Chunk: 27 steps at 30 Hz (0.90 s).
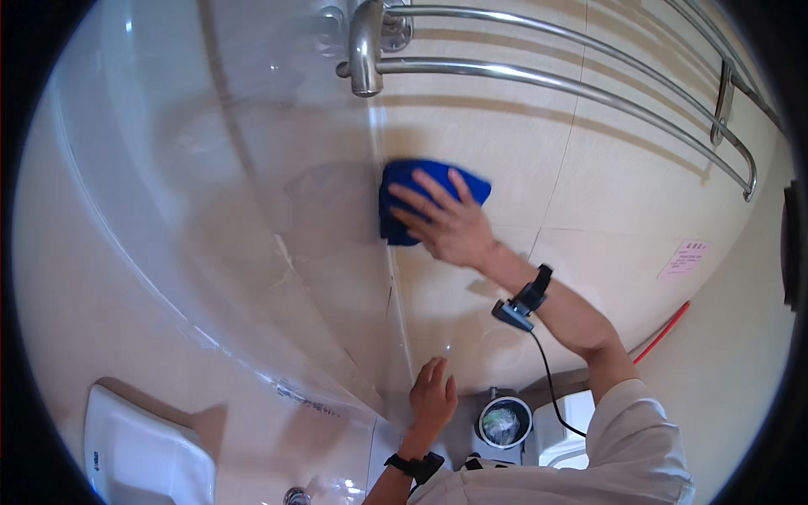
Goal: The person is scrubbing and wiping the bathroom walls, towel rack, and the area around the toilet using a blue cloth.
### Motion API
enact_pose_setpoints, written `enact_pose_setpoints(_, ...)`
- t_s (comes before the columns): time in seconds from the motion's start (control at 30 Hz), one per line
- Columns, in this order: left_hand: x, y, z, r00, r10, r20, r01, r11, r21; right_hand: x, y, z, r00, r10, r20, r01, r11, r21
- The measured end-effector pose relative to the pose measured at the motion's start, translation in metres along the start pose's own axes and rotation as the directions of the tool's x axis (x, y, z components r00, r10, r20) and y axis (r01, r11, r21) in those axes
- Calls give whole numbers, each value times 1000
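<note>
A folded blue cloth (pixel 401 173) lies against the beige tiled wall (pixel 480 145), its left edge along the seam where a glass panel (pixel 252 189) meets the tiles. My right hand (pixel 451 221) presses flat on it with spread fingers. On my right wrist a black strap holds a small device (pixel 514 314) with a cable running down. Lower down, my left hand (pixel 433 391) hangs near the foot of that seam. Its fingers are loosely bent, the thumb stands apart, and no object shows in it. Another black band (pixel 416 466) circles the left wrist.
Above the cloth a steel towel rack (pixel 492 68) juts from the wall. Below are a bin (pixel 483 435) with a plastic bag and a white toilet (pixel 568 416). A red pole (pixel 663 331) leans at right, near a pink notice (pixel 685 259). A white ceramic fixture (pixel 145 448) sits lower left.
</note>
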State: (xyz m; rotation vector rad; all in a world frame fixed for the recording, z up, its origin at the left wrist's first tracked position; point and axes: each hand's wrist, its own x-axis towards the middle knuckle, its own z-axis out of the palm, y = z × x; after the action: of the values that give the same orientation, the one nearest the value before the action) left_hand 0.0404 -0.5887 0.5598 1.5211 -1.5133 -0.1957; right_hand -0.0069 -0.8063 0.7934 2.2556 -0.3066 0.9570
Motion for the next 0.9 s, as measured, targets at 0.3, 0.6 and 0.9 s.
enact_pose_setpoints(0.3, 18, 7, 7, 994, 4, 109, 4, 997, -75, 93, 76, -50, 962, -95, -256, 42, 978, -207)
enact_pose_setpoints(0.6, 5, -9, 21, 981, -66, 185, 87, 990, -107, -18, -24, 34, 988, 156, 18, -151, 973, -174)
enact_pose_setpoints(0.9, -6, -51, 24, 953, -195, 230, 217, 973, -75, -185, -99, 113, 902, -52, 429, 11, 995, 98)
